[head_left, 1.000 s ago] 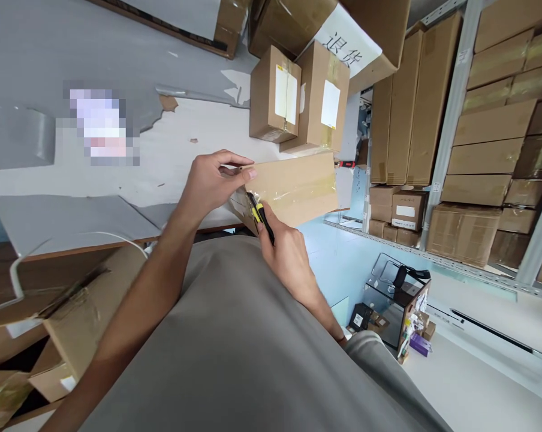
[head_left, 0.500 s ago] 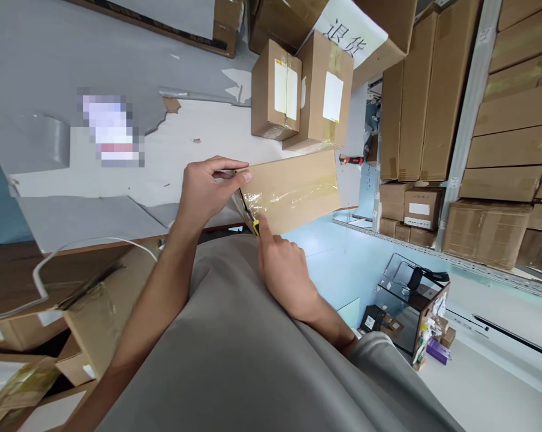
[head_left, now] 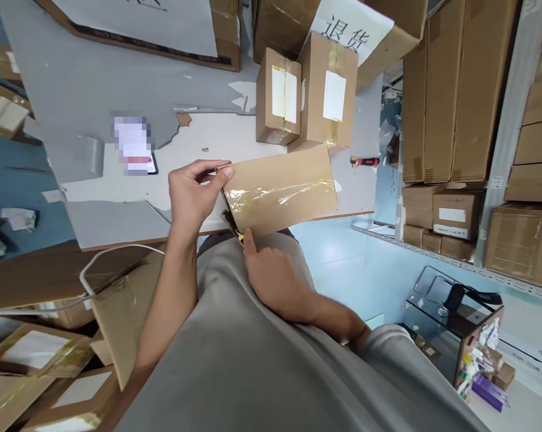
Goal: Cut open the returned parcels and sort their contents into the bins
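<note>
A long cardboard box (head_left: pixel 280 186) with shiny clear tape along its top lies at the table's front edge, close to my body. My left hand (head_left: pixel 196 192) grips the box's far left corner between thumb and fingers. My right hand (head_left: pixel 275 276) is closed around a yellow and black utility knife (head_left: pixel 241 239), its index finger stretched along the tool. The knife is at the near left corner of the box, where the short end has a dark, parted edge. Most of the handle is hidden by my fingers.
Two taped boxes (head_left: pixel 277 99) with white labels stand behind. A red and black tool (head_left: pixel 364 161) lies to the right, a phone (head_left: pixel 134 144) to the left. Open cartons (head_left: pixel 122 312) and a white cable (head_left: pixel 118 247) are at lower left. Stacked boxes (head_left: pixel 446 90) fill the right-hand shelf.
My right hand has drawn the knife along the box's left end towards my body, to the near corner. The slit edge there gapes wider. The camera view has shifted somewhat.
</note>
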{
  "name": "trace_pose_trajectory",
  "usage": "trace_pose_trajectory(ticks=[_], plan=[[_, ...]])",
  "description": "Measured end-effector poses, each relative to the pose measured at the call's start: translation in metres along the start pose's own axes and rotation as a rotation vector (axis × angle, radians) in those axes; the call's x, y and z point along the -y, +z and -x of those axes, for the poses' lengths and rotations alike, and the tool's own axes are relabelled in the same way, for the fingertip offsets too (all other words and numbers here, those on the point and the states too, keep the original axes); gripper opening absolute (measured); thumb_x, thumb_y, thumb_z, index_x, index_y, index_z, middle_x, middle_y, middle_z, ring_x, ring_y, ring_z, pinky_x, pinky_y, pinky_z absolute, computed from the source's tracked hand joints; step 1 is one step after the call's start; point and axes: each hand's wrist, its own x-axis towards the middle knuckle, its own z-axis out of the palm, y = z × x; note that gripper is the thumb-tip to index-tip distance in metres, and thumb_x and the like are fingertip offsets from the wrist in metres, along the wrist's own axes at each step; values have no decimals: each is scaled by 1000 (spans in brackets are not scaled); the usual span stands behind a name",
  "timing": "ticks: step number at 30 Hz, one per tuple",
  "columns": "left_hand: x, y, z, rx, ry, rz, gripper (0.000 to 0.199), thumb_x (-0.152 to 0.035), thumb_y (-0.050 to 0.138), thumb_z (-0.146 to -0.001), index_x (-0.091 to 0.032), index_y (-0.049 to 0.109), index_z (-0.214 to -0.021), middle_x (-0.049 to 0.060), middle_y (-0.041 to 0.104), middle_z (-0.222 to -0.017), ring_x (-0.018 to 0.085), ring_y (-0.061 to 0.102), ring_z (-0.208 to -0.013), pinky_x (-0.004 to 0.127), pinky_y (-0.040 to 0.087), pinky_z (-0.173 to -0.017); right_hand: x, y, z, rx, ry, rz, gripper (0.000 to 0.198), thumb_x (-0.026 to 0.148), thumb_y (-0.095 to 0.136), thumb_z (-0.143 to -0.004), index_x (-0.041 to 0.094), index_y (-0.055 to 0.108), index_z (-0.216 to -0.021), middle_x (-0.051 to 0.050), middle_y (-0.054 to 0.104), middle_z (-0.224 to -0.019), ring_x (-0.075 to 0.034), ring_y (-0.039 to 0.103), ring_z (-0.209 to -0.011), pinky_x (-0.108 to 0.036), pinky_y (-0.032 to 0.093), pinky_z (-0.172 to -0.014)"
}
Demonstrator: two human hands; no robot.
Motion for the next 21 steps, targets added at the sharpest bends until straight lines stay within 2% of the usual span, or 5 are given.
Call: trace_pose_trajectory(ticks=[4, 8, 10, 14, 21], plan=[[-1, -1, 11, -8, -38, -72, 59, -70, 89, -95, -18, 88, -122, 5, 89, -124, 25, 80, -111, 48, 67, -111, -50, 2, 13, -181, -111, -125, 67, 23, 47, -121, 19, 40, -188, -13, 91, -110, -30, 87, -94, -38, 68, -85], [-8, 10, 36, -96, -77, -97, 69, -76, 81, -101, -19, 81, -139, 5, 85, -142, 30, 78, -133, 53, 63, -122, -136, -1, -2, -650, 217, -404, 63, 38, 36, -126, 25, 42, -187, -11, 91, -115, -27, 87, -91, -36, 66, -85], [-12, 21, 47, -133, -56, -111, 78, -81, 77, -101, -22, 72, -152, 9, 76, -160, 34, 72, -149, 55, 58, -130, -175, 5, -18, -799, 315, -534, 63, 39, 35, -125, 24, 41, -186, -12, 90, -116, -26, 87, -91, -37, 66, -89], [-16, 40, 51, -128, 5, -246, 95, -82, 78, -100, -24, 51, -171, 17, 59, -180, 39, 57, -167, 59, 48, -141, -212, 22, -38, -790, 249, -689, 61, 40, 36, -125, 21, 47, -182, -13, 90, -120, -25, 87, -96, -36, 67, -91], [-13, 35, 23, -109, 49, -360, 87, -55, 86, -100, -20, 51, -171, 17, 62, -177, 36, 61, -163, 59, 49, -140, -207, 22, -38, -828, 128, -656, 55, 33, 38, -122, 21, 60, -170, -17, 80, -143, -28, 80, -128, -39, 66, -104]])
